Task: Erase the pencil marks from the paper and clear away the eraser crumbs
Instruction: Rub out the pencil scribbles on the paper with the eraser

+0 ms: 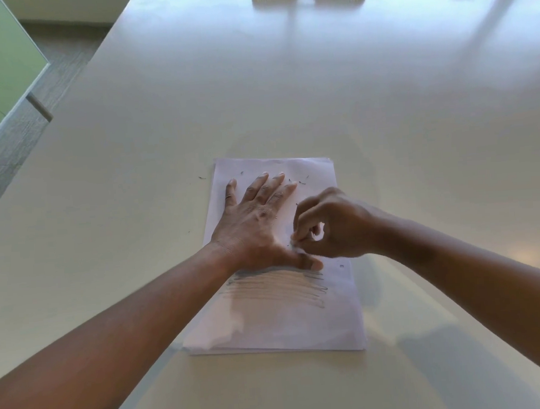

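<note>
A person's left hand (256, 214) lies flat with its fingers spread on the upper half of the paper (279, 324), which sits on a pale counter (287, 92), while the right hand (336, 225) pinches a small white eraser (296, 245) in curled fingers just beside the left thumb. Rows of pencil marks (277, 290) remain across the sheet below both hands, and dark eraser crumbs (300, 181) lie scattered near its top edge. The rubbing would likely go best in short strokes away from the bracing hand, keeping the sheet taut so it does not crease.
</note>
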{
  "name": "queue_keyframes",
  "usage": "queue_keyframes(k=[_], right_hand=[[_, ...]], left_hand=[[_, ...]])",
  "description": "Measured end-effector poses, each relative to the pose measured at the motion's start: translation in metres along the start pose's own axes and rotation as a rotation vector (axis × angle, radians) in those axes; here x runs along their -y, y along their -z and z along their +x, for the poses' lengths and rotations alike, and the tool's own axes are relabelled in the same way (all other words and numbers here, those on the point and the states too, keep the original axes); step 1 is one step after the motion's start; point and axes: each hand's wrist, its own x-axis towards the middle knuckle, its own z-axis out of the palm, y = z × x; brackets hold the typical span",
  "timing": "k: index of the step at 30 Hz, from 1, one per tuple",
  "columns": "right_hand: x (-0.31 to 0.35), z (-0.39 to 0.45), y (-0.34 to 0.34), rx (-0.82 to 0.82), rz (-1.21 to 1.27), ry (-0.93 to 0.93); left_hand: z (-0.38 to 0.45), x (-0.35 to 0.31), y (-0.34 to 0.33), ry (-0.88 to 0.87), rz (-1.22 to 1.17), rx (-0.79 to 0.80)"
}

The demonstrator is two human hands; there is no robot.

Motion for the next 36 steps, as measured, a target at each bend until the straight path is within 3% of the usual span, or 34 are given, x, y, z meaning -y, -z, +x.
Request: queue_keyframes(k=[5, 11, 13, 18, 20, 23, 26, 32, 36], right_hand=[[-0.022, 0.021, 0.006, -0.237, -0.093, -0.112], [0.005, -0.001, 0.003, 0.071, 0.038, 0.006], [0.0, 0.001, 0.004, 0.044, 0.035, -0.006], [-0.03, 0.02, 0.013, -0.261, -0.095, -0.167], [-0.029, 0.02, 0.013, -0.242, -0.099, -0.16], [-0.01, 0.006, 0.006, -0.074, -0.022, -0.01], [0.0, -0.004, 0.0, 0.022, 0.012, 0.017], [-0.031, 0.021, 0.013, -0.246, -0.116, -0.13], [-0.022, 0.015, 0.011, -0.179, -0.071, -0.057]], left_hand=[[0.0, 0.0, 0.0, 0.003, 0.018, -0.001], [0.0, 0.0, 0.0, 0.002, -0.005, -0.009], [0.0, 0.0, 0.0, 0.003, -0.012, -0.007], [-0.001, 0.0, 0.0, 0.008, -0.008, -0.007], [0.0, 0.0, 0.001, 0.008, -0.004, -0.004], [0.0, -0.001, 0.001, 0.007, -0.007, 0.0], [0.0, -0.001, 0.0, 0.006, -0.013, -0.001], [0.0, 0.001, -0.001, 0.004, -0.005, -0.009], [0.001, 0.001, 0.0, -0.001, 0.0, -0.004]])
